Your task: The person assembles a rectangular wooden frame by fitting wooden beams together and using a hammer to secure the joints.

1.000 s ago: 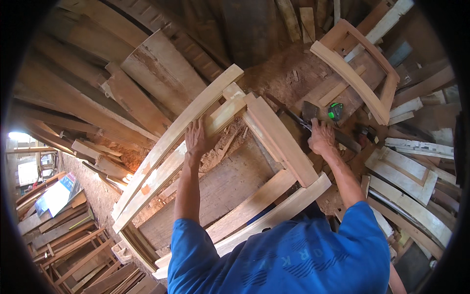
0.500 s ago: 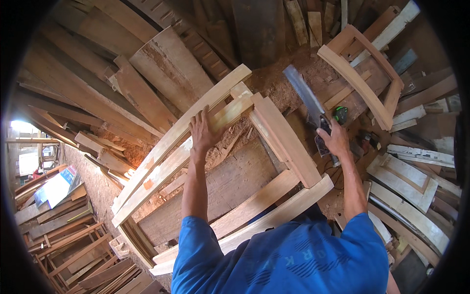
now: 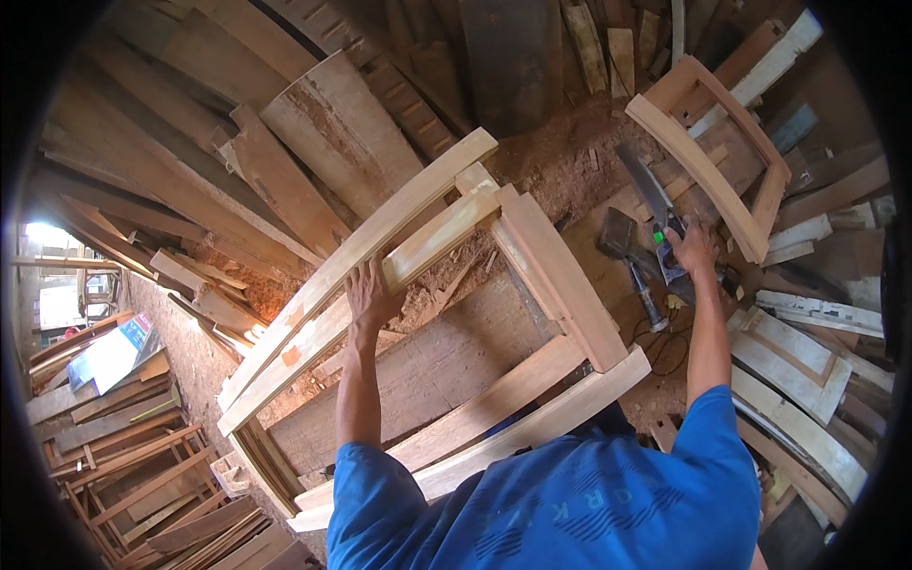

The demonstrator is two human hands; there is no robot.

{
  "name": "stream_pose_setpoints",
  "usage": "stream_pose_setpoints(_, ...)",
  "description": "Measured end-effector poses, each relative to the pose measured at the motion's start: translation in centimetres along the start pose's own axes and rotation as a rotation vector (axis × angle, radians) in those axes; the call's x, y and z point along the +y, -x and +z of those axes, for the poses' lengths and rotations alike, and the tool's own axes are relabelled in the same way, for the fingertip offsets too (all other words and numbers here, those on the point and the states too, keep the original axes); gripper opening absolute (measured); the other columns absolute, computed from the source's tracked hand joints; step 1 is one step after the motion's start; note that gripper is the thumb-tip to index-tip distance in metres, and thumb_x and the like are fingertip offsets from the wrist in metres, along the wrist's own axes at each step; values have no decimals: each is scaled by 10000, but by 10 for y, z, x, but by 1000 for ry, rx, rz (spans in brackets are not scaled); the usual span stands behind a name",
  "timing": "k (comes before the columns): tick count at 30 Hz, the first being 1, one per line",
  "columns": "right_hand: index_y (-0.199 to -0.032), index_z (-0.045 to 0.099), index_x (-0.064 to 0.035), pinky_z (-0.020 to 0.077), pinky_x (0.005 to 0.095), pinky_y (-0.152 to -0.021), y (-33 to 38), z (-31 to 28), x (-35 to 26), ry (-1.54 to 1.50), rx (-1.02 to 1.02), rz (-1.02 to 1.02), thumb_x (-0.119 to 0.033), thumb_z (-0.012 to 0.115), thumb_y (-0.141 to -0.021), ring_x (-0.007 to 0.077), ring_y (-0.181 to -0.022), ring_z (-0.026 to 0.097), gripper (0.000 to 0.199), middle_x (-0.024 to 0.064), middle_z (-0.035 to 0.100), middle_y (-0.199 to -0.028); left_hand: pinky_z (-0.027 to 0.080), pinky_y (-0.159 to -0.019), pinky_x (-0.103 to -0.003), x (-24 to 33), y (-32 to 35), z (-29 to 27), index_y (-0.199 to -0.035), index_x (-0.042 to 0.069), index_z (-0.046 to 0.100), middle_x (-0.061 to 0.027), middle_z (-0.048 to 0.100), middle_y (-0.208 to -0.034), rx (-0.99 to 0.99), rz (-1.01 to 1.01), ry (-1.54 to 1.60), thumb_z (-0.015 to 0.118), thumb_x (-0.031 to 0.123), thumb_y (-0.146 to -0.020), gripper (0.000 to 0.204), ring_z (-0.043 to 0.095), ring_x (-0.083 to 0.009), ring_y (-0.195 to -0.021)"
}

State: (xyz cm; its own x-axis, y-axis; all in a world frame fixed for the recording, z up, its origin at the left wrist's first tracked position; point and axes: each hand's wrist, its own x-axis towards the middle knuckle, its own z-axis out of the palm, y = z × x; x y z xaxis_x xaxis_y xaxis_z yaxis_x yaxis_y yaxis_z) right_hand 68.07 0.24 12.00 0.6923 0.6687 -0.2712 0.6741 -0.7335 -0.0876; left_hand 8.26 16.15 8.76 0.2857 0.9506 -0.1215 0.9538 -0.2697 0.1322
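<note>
A large frame of pale curved wooden rails [image 3: 541,418] with brown end pieces lies in front of me. My left hand [image 3: 371,296] rests on its inner far rail [image 3: 432,242], fingers stretched across the wood. To the right of the frame, my right hand [image 3: 694,249] is closed round the handle of a handsaw [image 3: 645,183]. The blade points away from me, low over the work surface. Close to that hand lies a mallet-like tool [image 3: 617,234] with a dark block head. A small black and green object [image 3: 657,236] shows partly beside the saw handle.
Beyond the saw stands a smaller curved wooden frame [image 3: 698,157]. Long boards [image 3: 161,123] lean at the far left. White panels [image 3: 793,351] and offcuts pile up on the right. Slatted wooden pieces [image 3: 142,484] lie at the lower left. Sawdust [image 3: 541,176] covers the ground.
My right hand has carried the saw to the right, lower beside the tools, uncovering the mallet-like tool. My left hand has slid back toward me, from the outer rail to the inner one.
</note>
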Motion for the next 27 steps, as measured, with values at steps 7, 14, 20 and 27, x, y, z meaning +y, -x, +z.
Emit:
stream_pose_setpoints(7,-1432,536,-94,363,551,-1097,73,-14,-71,178,38,-262,-396,763,-890,419,-1317,458,660,175,467,-1501,398,-1074,-498,0,-2,-1,-1372,103,506,-182,575,-1317,-1,29,-4,799,231,-709,736,522,-380,-1276)
stream_pose_setpoints(14,-1306,641,-80,365,502,-1085,70,33,-42,360,63,-340,-355,781,-860,371,-1290,466,542,146,515,-1443,398,-1065,-512,4,-5,4,-1356,103,517,-179,576,-1318,55,50,32,819,266,-713,729,522,-383,-1273)
stream_pose_setpoints(20,-1294,621,-83,398,510,-1045,71,54,-35,277,18,-258,-370,785,-846,378,-1265,496,557,147,600,-1342,403,-1043,-514,7,-2,3,-1335,100,522,-182,573,-1310,81,53,8,837,264,-698,729,520,-389,-1268)
stream_pose_setpoints(27,-1288,620,-46,425,524,-1044,66,47,-45,250,-41,-187,-380,780,-832,401,-1292,527,587,176,650,-1340,379,-1100,-522,20,-3,-17,-1435,107,461,-182,528,-1394,-68,15,24,869,306,-703,862,469,-385,-1339)
